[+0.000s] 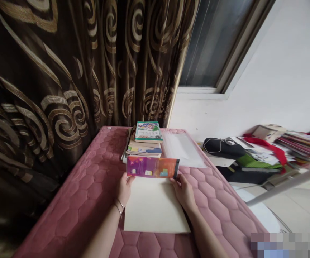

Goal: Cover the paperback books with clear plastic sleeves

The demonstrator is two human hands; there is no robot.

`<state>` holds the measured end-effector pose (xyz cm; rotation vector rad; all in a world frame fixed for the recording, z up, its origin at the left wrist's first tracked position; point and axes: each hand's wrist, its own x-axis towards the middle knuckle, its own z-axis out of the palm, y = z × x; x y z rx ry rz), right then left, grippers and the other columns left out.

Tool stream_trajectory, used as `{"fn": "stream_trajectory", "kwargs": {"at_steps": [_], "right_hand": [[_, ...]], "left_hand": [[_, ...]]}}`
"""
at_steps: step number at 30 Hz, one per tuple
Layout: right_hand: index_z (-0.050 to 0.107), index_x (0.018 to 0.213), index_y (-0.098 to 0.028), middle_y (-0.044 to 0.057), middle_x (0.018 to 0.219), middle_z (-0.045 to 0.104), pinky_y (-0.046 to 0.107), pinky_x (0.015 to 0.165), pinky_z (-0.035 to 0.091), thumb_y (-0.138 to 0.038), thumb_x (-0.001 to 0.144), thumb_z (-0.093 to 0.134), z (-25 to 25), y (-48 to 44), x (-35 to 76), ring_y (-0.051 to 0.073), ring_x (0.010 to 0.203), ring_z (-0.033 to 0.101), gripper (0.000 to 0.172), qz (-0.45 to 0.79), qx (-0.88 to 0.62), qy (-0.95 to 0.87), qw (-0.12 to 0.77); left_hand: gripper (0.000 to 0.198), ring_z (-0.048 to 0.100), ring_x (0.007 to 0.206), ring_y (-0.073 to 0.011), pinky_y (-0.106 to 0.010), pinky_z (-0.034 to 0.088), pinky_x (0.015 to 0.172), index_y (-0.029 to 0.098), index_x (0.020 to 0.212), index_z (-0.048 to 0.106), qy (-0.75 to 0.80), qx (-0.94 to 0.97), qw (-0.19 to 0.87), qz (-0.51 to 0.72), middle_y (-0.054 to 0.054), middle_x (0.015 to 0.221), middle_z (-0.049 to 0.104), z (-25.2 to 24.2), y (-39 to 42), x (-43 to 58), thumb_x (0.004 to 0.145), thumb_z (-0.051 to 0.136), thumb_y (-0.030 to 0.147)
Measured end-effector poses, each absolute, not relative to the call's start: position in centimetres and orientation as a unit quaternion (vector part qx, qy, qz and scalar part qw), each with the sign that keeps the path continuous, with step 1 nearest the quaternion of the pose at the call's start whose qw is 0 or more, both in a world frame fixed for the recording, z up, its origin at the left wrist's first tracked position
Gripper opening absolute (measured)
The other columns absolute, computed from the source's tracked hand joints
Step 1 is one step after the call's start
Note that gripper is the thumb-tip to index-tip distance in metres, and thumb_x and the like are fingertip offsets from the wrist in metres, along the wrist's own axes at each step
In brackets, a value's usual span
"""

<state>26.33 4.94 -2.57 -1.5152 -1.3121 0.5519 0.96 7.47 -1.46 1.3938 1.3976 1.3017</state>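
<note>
A purple-and-orange printed book cover [152, 167] stands tilted up between my hands, above the bed. My left hand [124, 188] pinches its lower left corner, thumb to the front, with a thin bracelet at the wrist. At the lower right corner, my right hand [183, 190] grips it with fingers bent. A blank cream page or board [155, 208] lies flat below the cover, between my forearms. Whether the two are joined cannot be made out. Just beyond stands a stack of books [144, 147], topped by a green-edged book with a picture cover [148, 131].
Clear plastic sheets [183, 150] lie right of the stack on the pink quilted mattress [76, 200]. A dark patterned curtain [111, 64] hangs along the left and back. Right of the bed are a black pouch [223, 147], a green item [259, 163] and piled papers [301, 143].
</note>
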Motion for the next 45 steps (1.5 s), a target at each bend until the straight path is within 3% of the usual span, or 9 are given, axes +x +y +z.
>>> {"fn": "stream_trajectory", "kwargs": {"at_steps": [6,10,17,20,25,29,31,36,45], "right_hand": [[0.051,0.081,-0.021,0.003,0.075,0.061,0.03,0.066,0.045,-0.056,0.078,0.054,-2.8,5.1,26.4,0.02,0.07,0.056,0.035,0.237,-0.616,-0.548,0.514],[0.049,0.076,-0.022,0.0,0.067,0.057,0.027,0.06,0.042,-0.056,0.077,0.056,-3.0,5.1,26.6,0.016,0.063,0.051,0.035,0.261,-0.607,-0.556,0.505],[0.05,0.075,-0.022,0.0,0.066,0.055,0.027,0.06,0.041,-0.057,0.079,0.052,-2.3,4.7,26.1,0.017,0.064,0.05,0.035,0.235,-0.61,-0.556,0.513],[0.049,0.074,-0.022,-0.001,0.065,0.054,0.027,0.06,0.041,-0.057,0.078,0.052,-2.3,4.7,25.9,0.017,0.063,0.049,0.036,0.236,-0.603,-0.555,0.522],[0.049,0.074,-0.022,-0.002,0.063,0.052,0.026,0.06,0.039,-0.057,0.077,0.054,-2.8,4.9,26.0,0.016,0.061,0.047,0.035,0.233,-0.611,-0.548,0.521],[0.053,0.077,-0.021,-0.002,0.065,0.053,0.025,0.059,0.038,-0.055,0.078,0.054,-3.0,4.9,26.1,0.015,0.061,0.047,0.035,0.237,-0.603,-0.552,0.524],[0.052,0.076,-0.021,-0.003,0.063,0.051,0.025,0.057,0.038,-0.055,0.079,0.053,-2.9,4.9,26.1,0.015,0.06,0.045,0.034,0.235,-0.604,-0.554,0.522],[0.051,0.073,-0.021,-0.002,0.063,0.052,0.025,0.057,0.038,-0.054,0.078,0.052,-1.9,4.8,25.7,0.015,0.06,0.046,0.033,0.222,-0.614,-0.551,0.519],[0.053,0.063,-0.02,-0.003,0.054,0.05,0.024,0.05,0.032,-0.048,0.073,0.053,-0.1,2.0,24.9,0.014,0.053,0.046,0.029,0.24,-0.69,-0.569,0.377]], "left_hand": [[0.025,0.061,0.07,-0.0209,-0.029,0.044,0.069,0.02,0.074,0.055,0.558,0.549,0.363,0.506,-0.001,0.064,0.063,-1.5,7.2,1.2,0.076,0.059,0.044],[0.022,0.06,0.07,-0.02,-0.029,0.045,0.066,0.019,0.085,0.051,0.567,0.568,0.34,0.491,-0.003,0.074,0.063,-1.3,7.2,1.2,0.08,0.055,0.04],[0.033,0.053,0.108,-0.0283,-0.044,0.042,0.089,0.015,0.111,0.047,0.602,0.656,0.035,0.454,-0.017,0.121,0.049,2.6,3.3,3.3,0.078,0.053,0.013],[0.02,0.055,0.105,-0.0274,-0.043,0.045,0.088,0.02,0.104,0.055,0.474,0.832,0.046,0.284,-0.012,0.11,0.057,3.3,-0.8,5.2,0.084,0.054,0.023],[0.065,0.04,0.125,-0.0418,-0.06,0.039,0.095,0.02,0.128,0.049,0.363,0.926,-0.037,0.101,-0.016,0.137,0.047,0.6,-5.4,5.3,0.075,0.065,0.055],[0.041,0.048,0.121,-0.0386,-0.054,0.048,0.083,0.021,0.132,0.046,0.347,0.932,-0.094,0.04,-0.018,0.135,0.05,-0.5,-4.7,4.1,0.091,0.048,0.027],[0.041,0.05,0.119,-0.0395,-0.054,0.049,0.077,0.02,0.133,0.046,0.325,0.938,-0.12,0.023,-0.022,0.133,0.05,-0.7,-4.1,4.1,0.092,0.042,0.019],[0.045,0.053,0.113,-0.0475,-0.066,0.045,0.071,0.018,0.136,0.045,0.29,0.942,-0.166,0.002,-0.03,0.131,0.05,-0.9,-3.8,5.0,0.091,0.04,0.02],[0.04,0.065,0.096,-0.0385,-0.051,0.051,0.065,0.01,0.131,0.047,0.263,0.952,-0.159,-0.016,-0.028,0.117,0.06,5.0,-8.3,3.5,0.092,0.039,0.017]]}}
